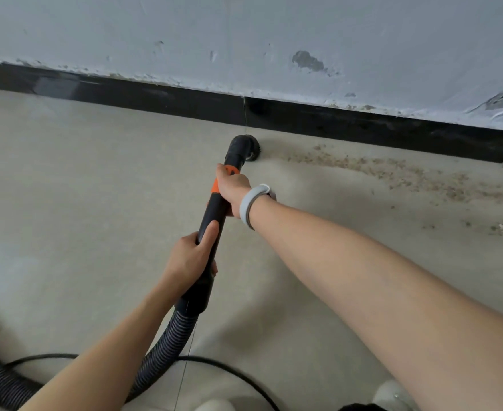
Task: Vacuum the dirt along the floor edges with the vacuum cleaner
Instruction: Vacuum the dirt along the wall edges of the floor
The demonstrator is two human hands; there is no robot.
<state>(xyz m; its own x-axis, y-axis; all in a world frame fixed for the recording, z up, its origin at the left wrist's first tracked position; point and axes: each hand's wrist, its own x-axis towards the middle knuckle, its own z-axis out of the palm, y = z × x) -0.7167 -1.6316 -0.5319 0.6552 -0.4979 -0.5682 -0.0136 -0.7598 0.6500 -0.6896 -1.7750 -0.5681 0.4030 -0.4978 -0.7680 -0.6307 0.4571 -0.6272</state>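
Observation:
A black vacuum wand [214,215] with an orange band runs from the middle of the view toward the wall. Its round brush nozzle [245,148] sits on the beige floor just short of the black skirting [333,120]. My right hand [232,188] grips the wand over the orange band, a grey wristband on that wrist. Lower down, my left hand [191,256] grips the wand near where the ribbed hose [161,351] joins. A trail of brown dirt [392,173] lies along the skirting, starting right of the nozzle.
The scuffed pale wall [244,40] rises above the skirting. A black power cable [229,372] loops across the floor near my feet, and the hose curls off to the lower left. A few dirt specks [499,228] lie farther from the wall at right.

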